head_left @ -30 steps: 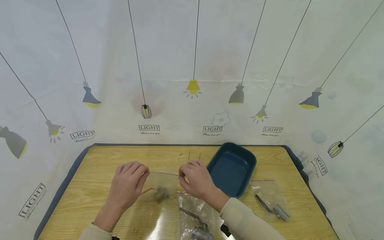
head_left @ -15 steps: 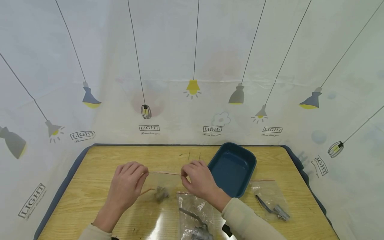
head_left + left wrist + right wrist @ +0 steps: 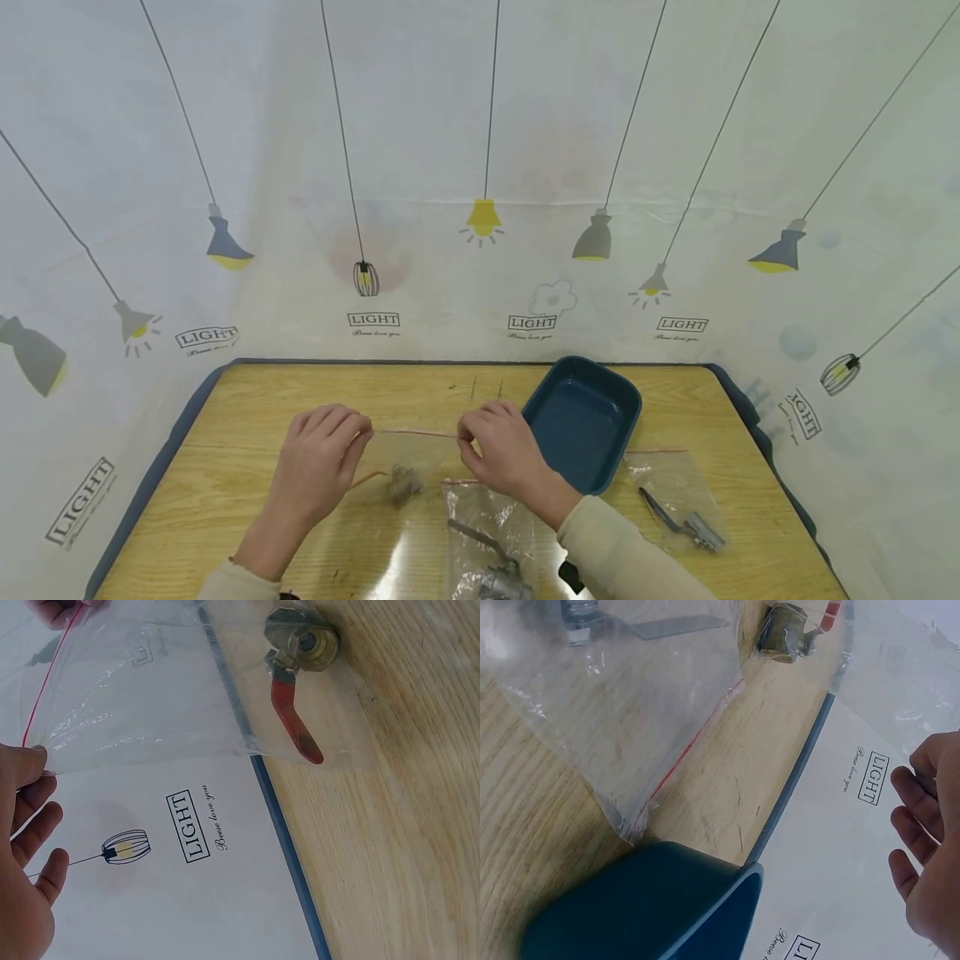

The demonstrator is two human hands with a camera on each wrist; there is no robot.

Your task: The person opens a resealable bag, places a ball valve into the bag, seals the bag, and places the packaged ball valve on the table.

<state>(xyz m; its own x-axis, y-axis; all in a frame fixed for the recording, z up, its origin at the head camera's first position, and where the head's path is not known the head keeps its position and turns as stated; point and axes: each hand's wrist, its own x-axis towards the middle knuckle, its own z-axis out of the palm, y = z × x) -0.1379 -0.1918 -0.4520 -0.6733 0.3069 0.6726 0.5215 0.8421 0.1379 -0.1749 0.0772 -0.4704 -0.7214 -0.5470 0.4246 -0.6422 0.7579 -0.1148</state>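
A clear zip bag (image 3: 150,697) with a red seal strip hangs stretched between both hands. Inside, at its lower end, is a brass ball valve (image 3: 304,649) with a red lever (image 3: 292,720), seen also in the head view close over the table. My left hand (image 3: 318,458) pinches the left end of the strip between thumb and forefinger. Thumb and forefinger of my right hand (image 3: 501,446) pinch the strip towards its other end; the remaining fingers are bent loosely, as the right wrist view shows.
A second zip bag (image 3: 491,504) holding a grey-levered valve (image 3: 504,582) lies at the front middle. Behind it to the right stands a deep blue tray (image 3: 633,417). Farther right lies another bagged valve (image 3: 701,531). A lamp-printed sheet (image 3: 420,242) backs the wooden table (image 3: 247,417).
My right hand has slid slightly to the right along the seal strip, so more of the strip shows between the hands. The left hand and the valve stay nearly in place.
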